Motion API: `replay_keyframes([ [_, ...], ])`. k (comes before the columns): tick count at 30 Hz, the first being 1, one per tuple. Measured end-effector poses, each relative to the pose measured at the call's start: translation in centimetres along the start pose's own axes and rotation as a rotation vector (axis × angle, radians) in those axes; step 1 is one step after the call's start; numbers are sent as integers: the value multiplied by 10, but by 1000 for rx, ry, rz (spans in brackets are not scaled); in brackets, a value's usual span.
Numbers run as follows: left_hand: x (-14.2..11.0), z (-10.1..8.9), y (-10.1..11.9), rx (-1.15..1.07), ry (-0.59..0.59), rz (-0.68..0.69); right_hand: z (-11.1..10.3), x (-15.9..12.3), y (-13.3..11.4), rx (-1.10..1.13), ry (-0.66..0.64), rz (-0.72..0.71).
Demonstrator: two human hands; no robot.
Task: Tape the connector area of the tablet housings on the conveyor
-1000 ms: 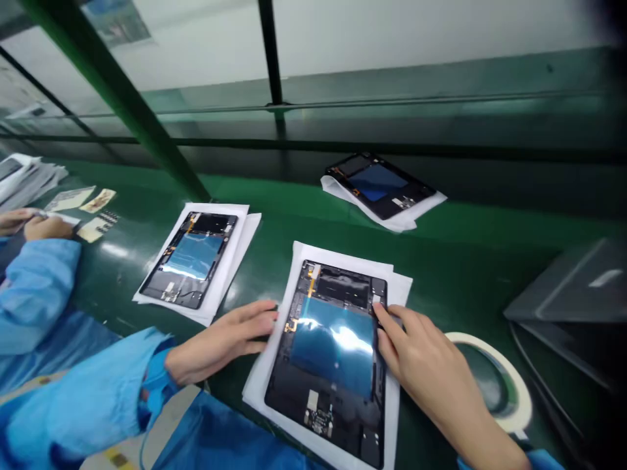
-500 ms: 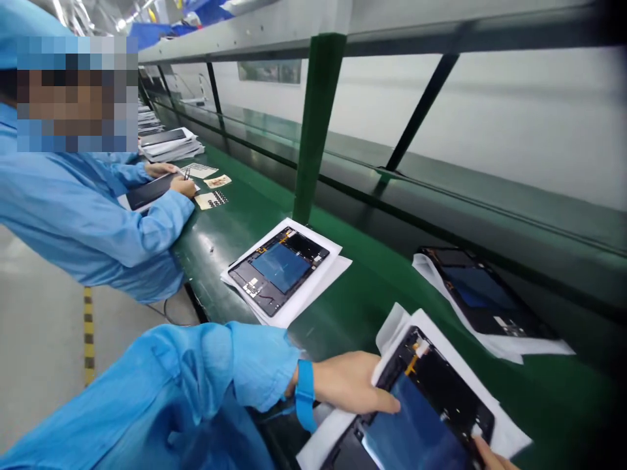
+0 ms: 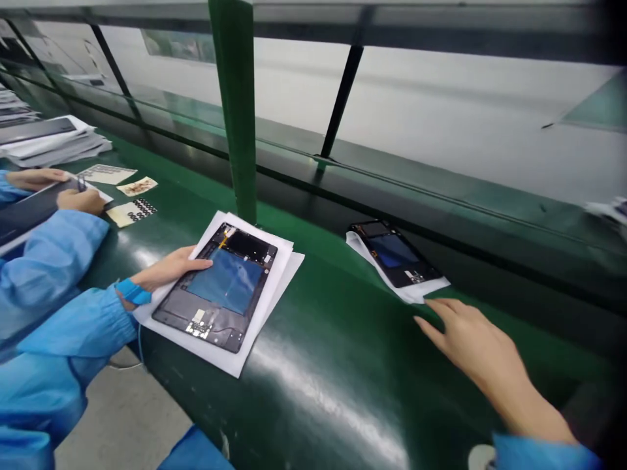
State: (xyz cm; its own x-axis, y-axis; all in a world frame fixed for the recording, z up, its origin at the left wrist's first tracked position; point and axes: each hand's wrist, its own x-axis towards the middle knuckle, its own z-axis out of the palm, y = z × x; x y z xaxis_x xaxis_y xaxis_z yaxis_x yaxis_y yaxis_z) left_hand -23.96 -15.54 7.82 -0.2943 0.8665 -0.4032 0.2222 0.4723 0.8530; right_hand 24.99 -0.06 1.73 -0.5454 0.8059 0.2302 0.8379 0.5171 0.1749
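My left hand [image 3: 169, 269] grips the left edge of an opened tablet [image 3: 223, 287] and the white sheet [image 3: 274, 254] under it, thumb on top. The tablet shows a blue battery area, a yellow ribbon and a small circuit board. A second white sheet edge sticks out beneath it; whatever else lies below is hidden. My right hand [image 3: 482, 346] hovers over the bench with fingers apart, its fingertips close to the near corner of another white sheet [image 3: 435, 285]. On that sheet rests another opened tablet [image 3: 394, 253]; I cannot tell whether the fingertips touch the sheet.
At the left, a co-worker's hands [image 3: 81, 199] hold tweezers and a dark panel [image 3: 29, 209] beside sticker sheets [image 3: 132, 213]. A stack of sheets and panels [image 3: 59, 140] stands behind. A green post [image 3: 235, 117] rises from the green bench [image 3: 318, 365].
My left hand has carried the tablet and its sheet left, over the spot where another tablet lay. My right hand has left that tablet and reached toward the one at right. The view has turned right.
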Motion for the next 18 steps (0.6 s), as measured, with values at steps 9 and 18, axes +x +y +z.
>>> replay_keyframes([
  [9,-51,10,-4,626,571,385,41,104,-27,-64,-286,60],
  [18,-118,111,4,147,-185,662,30,118,-20,-3,-283,30],
])
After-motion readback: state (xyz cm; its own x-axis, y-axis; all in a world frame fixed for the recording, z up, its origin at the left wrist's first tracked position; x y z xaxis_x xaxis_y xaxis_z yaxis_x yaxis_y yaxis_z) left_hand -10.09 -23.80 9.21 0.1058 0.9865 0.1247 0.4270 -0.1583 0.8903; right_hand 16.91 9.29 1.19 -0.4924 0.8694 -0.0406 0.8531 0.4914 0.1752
